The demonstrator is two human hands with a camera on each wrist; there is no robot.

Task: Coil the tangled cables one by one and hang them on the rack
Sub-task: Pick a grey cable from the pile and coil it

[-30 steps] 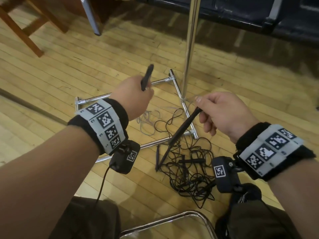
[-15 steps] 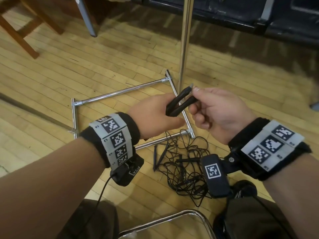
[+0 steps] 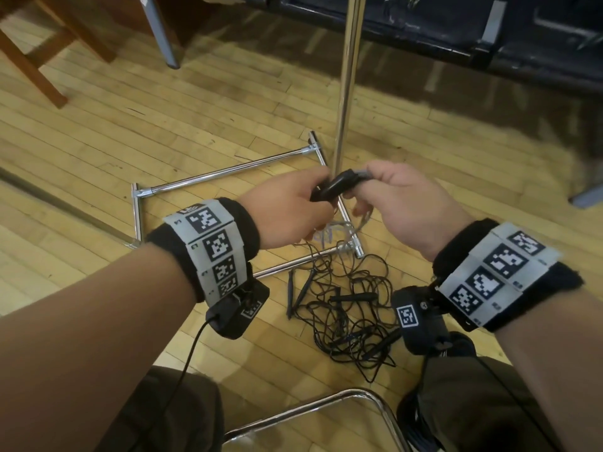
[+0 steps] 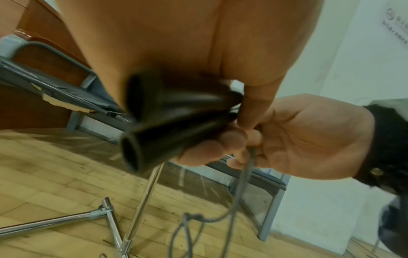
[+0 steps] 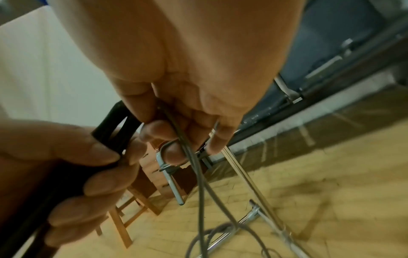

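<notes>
Both hands meet in front of the chrome rack pole [image 3: 347, 79]. My left hand [image 3: 293, 207] grips two black probe handles [image 3: 336, 187] side by side; their hollow ends show in the left wrist view [image 4: 163, 125]. My right hand [image 3: 401, 197] pinches the handles' far ends together with the thin grey cable [image 5: 194, 157] that hangs from them in loops toward the floor [image 4: 234, 200]. A tangle of black cables [image 3: 349, 308] with more probes lies on the wood floor below my hands, beside the rack's chrome base frame [image 3: 222, 172].
A wooden chair [image 3: 39, 53] stands at the far left and dark bench seats [image 3: 456, 31] run along the back. A chrome chair rail [image 3: 310, 409] curves close in front of my knees. A grey metal leg [image 3: 163, 34] stands behind the rack.
A second ago my hands were apart, each with one probe handle. They came together, and now both handles lie side by side in the left hand while the right pinches the cable end.
</notes>
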